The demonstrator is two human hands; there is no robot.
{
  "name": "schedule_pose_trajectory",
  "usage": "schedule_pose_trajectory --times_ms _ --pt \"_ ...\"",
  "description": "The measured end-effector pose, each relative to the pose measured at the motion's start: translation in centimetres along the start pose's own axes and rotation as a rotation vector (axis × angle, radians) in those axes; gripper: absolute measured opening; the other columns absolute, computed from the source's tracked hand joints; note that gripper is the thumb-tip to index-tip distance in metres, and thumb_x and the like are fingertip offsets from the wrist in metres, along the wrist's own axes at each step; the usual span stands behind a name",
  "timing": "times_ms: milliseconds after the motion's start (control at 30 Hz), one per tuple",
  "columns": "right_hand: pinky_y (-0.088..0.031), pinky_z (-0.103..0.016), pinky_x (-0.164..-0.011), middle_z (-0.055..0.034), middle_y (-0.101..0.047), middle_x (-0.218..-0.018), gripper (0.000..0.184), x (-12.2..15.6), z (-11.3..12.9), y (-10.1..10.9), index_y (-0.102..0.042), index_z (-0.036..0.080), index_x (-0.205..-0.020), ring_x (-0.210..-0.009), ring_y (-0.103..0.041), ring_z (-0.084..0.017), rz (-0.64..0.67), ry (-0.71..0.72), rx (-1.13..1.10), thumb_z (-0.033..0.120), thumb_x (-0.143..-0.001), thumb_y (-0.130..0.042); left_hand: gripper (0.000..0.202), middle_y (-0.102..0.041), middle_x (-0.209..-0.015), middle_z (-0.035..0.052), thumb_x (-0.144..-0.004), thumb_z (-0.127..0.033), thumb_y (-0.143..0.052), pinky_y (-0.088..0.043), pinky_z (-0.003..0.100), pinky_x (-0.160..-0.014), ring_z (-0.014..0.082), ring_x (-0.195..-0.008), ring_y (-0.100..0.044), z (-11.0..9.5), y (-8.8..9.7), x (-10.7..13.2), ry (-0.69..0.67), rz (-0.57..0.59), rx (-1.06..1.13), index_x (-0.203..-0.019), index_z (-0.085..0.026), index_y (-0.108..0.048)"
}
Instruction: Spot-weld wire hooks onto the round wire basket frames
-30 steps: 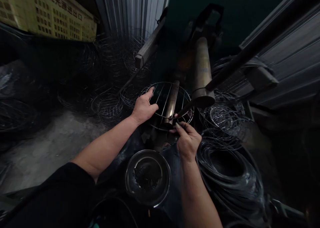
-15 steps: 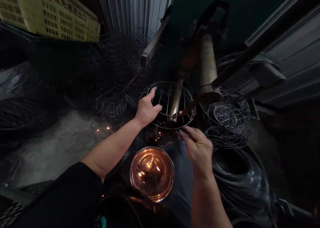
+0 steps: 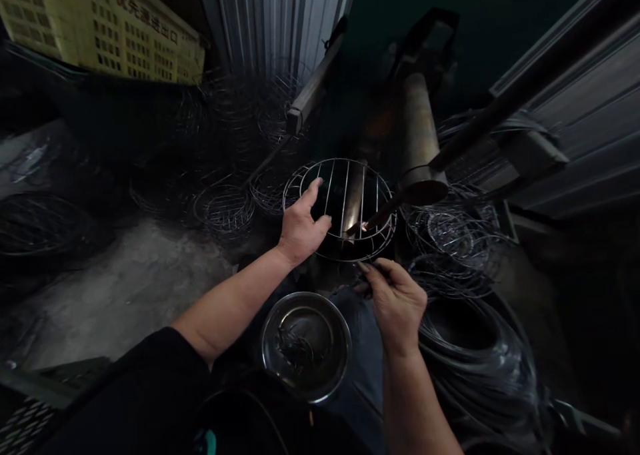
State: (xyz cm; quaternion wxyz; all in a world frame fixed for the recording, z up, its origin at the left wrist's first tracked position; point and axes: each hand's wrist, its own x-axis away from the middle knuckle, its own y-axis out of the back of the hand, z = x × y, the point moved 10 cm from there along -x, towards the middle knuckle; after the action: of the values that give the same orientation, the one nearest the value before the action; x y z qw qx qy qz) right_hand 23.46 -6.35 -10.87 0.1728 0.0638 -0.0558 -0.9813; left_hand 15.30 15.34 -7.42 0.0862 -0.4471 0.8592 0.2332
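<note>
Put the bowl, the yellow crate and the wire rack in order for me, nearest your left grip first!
Going by the head view:
1. Rack: right at the left grip, by its fingers.
2. Bowl: below it in the picture, closer to the body.
3. Crate: far off, at the top left.

The wire basket is silvery, the crate yellow with red lettering
</note>
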Motion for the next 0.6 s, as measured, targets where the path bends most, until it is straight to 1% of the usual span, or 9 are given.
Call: schedule_pose_trajectory --times_ms 67,100,200,300,400,500,600 --pt "-0.048 -0.024 -0.051 0.0003 -0.067 -0.061 0.023 -0.4 0.3 -0.8 -0.073 0.016 -0.085 -0.051 -0.061 -0.014 0.027 0.04 0.036 0.036 -0.073 -0.072 0.072 -0.051 -0.142 0.0042 -0.072 -0.009 -0.06 -0.038 0.034 -0.113 0.0216 -0.127 -0.051 -0.4 -0.1 0.2 -0.014 0.001 0.002 -0.141 -0.019 -0.045" --pt "-0.048 -0.025 -0.052 -0.0003 -0.068 -0.063 0.022 -0.7 0.2 -1.3 -0.074 0.017 -0.086 -0.052 -0.062 -0.014 0.053 0.043 0.081 0.036 -0.075 -0.07 0.071 -0.05 -0.143 0.004 -0.072 -0.009 -0.06 -0.038 0.034 -0.113 0.0214 -0.128 -0.051 -0.5 -0.2 0.2 -0.019 0.001 0.003 -0.141 -0.019 -0.045" --pt "-0.046 -0.025 -0.05 0.0008 -0.066 -0.057 0.019 -1.6 0.4 -2.7 -0.076 0.018 -0.083 -0.048 -0.059 -0.014 0.111 0.056 0.26 0.033 -0.076 -0.066 0.071 -0.05 -0.143 0.0031 -0.072 -0.009 -0.06 -0.037 0.035 -0.114 0.021 -0.129 -0.05 -0.6 -0.4 0.3 -0.027 -0.002 0.001 -0.14 -0.021 -0.045" --pt "-0.044 -0.025 -0.05 0.0021 -0.061 -0.05 0.019 -2.5 0.9 -3.2 -0.076 0.019 -0.081 -0.046 -0.057 -0.014 0.084 0.091 0.322 0.033 -0.078 -0.063 0.07 -0.05 -0.143 0.0041 -0.072 -0.009 -0.06 -0.036 0.035 -0.114 0.0212 -0.129 -0.05 -0.7 -0.6 0.1 -0.044 -0.005 0.006 -0.14 -0.02 -0.045" --pt "-0.043 -0.024 -0.047 0.002 -0.061 -0.05 0.024 -2.9 0.2 -3.4 -0.076 0.017 -0.085 -0.045 -0.055 -0.013 0.065 0.045 0.206 0.037 -0.078 -0.064 0.07 -0.051 -0.142 0.0064 -0.073 -0.009 -0.06 -0.034 0.035 -0.115 0.0218 -0.129 -0.049 -0.5 -0.5 -0.3 -0.039 -0.017 0.006 -0.141 -0.017 -0.044" --pt "-0.043 -0.023 -0.042 0.0007 -0.064 -0.056 0.03 -2.8 -1.2 -3.2 -0.074 0.014 -0.087 -0.042 -0.054 -0.011 -0.006 -0.041 -0.014 0.04 -0.072 -0.07 0.069 -0.052 -0.141 0.0071 -0.073 -0.01 -0.06 -0.034 0.035 -0.115 0.0219 -0.13 -0.049 -0.5 -0.7 -0.6 -0.041 -0.015 0.011 -0.14 -0.016 -0.045" --pt "-0.048 -0.024 -0.043 0.0001 -0.066 -0.059 0.034 -2.1 -2.4 -3.0 -0.072 0.013 -0.089 -0.046 -0.059 -0.013 -0.08 -0.081 -0.157 0.041 -0.069 -0.073 0.068 -0.054 -0.139 0.0064 -0.073 -0.01 -0.06 -0.035 0.035 -0.114 0.0219 -0.13 -0.049 -0.7 -0.8 -0.5 -0.063 -0.02 0.029 -0.139 -0.018 -0.046"
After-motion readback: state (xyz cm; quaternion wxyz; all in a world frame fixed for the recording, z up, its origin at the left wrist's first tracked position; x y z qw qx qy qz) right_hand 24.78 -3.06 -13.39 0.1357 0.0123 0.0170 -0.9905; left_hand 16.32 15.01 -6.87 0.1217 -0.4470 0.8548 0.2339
